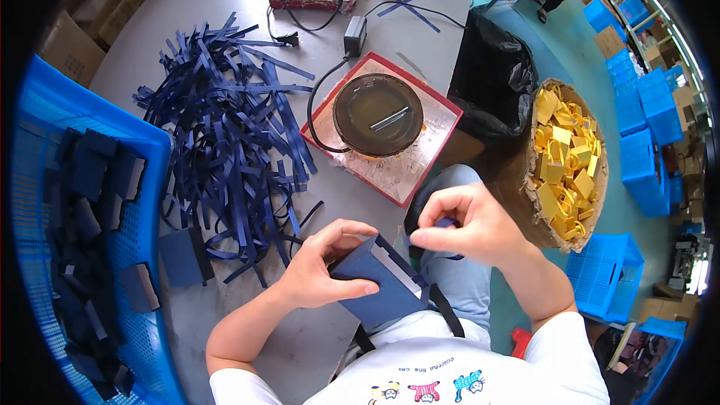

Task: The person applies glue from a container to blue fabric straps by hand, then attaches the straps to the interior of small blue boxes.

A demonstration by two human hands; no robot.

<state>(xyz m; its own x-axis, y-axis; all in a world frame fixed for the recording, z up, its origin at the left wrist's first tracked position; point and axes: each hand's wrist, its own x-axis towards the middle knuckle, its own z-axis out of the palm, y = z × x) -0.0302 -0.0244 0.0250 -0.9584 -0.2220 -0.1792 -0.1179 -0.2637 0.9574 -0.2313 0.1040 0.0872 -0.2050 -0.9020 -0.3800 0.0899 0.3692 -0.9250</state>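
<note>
Close in, the left hand [322, 270] clamps a navy folded paper bag [379, 285] over the lap. The right hand [469, 229] pinches a ribbon end [448, 222] just beside its top edge. It looks like ribbon-fitting, which calls for a fine, steady pinch. Farther off lie the ribbon pile [225, 127] and the glue pot [377, 114].

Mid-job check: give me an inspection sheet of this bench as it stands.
Surface: grey table, ribbons spread across it.
Job's things: navy card sleeve in the left hand; ribbon end at the right hand.
Clutter: ribbon heap; lidded round pot on a red tray; flat navy piece.
Hands: left hand grips the sleeve; right hand pinches the ribbon end.
Cables: black cable runs from an adapter to the pot.
Surroundings: blue crate of dark pieces at left; drum of yellow pieces, black bag, floor crates at right.
</note>
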